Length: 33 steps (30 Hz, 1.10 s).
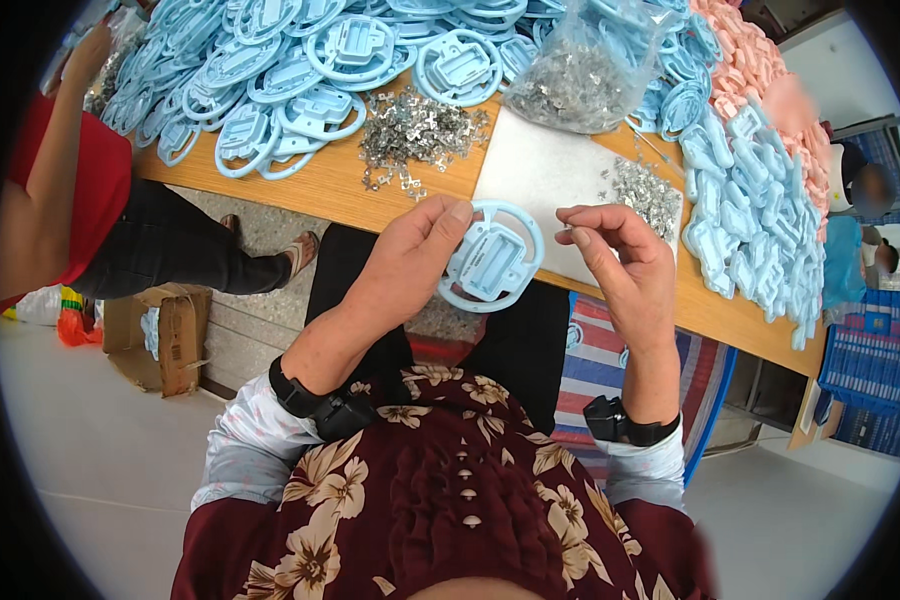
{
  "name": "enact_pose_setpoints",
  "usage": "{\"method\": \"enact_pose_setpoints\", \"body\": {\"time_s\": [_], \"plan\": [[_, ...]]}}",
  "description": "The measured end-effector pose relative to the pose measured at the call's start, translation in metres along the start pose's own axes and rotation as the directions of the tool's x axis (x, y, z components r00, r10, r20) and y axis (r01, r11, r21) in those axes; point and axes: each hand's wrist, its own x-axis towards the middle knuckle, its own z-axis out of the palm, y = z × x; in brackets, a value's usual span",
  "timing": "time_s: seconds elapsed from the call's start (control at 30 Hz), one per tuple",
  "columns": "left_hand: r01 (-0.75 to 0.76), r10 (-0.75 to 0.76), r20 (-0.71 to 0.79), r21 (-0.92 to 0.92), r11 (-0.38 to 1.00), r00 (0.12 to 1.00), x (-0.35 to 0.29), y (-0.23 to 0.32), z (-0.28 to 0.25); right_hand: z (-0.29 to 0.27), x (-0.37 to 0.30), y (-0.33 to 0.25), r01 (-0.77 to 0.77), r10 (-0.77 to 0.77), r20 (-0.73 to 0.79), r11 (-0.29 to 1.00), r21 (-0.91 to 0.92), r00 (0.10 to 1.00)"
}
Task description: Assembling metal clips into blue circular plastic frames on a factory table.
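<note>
My left hand [398, 262] grips a light-blue plastic ring-shaped part [488, 258] by its left rim, thumb on top. A rectangular recessed housing sits inside the ring and faces up. To the right, apart from the ring, my right hand [627, 268] pinches a tiny silvery metal piece [567, 229] between thumb and fingers; its exact shape is too small to tell. Beyond that hand, a heap of small shiny metal pieces [646, 196] lies on a white sheet [530, 165]. Another heap of small metal contact pieces [415, 138] rests on the wooden table [440, 190].
Many blue ring parts [355, 48] are piled along the far side. A clear bag of metal pieces [580, 80] stands on the sheet. Blue handle-shaped parts [755, 215] and pink parts [745, 55] heap at right. Another person [90, 200] stands at left, near a cardboard box [160, 340].
</note>
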Motion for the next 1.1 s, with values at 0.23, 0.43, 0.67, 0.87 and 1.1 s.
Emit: {"method": "enact_pose_setpoints", "body": {"time_s": [0.23,0.43,0.67,0.87,1.1], "plan": [[-0.093,0.093,-0.049,0.011,0.996,0.994,0.003,-0.001,0.007,0.008,-0.016,0.009,-0.055,0.078,-0.075,0.962,0.269,0.994],[-0.018,0.008,0.132,0.076,0.997,0.991,0.004,0.008,0.017,0.013,-0.013,0.001,0.189,-0.192,-0.006,0.97,-0.152,0.981],[-0.115,0.052,0.166,0.392,0.913,0.985,0.0,0.022,0.026,0.015,-0.008,-0.019,0.232,-0.209,0.103,0.915,-0.331,0.972],[-0.156,0.136,0.107,0.212,0.965,0.985,0.007,0.009,0.019,0.017,-0.007,0.003,0.033,-0.037,-0.033,0.99,-0.135,0.999],[-0.175,0.157,0.118,0.156,0.972,0.981,0.009,0.01,0.02,0.024,-0.001,-0.002,-0.154,0.156,-0.008,0.981,0.122,0.988]]}}
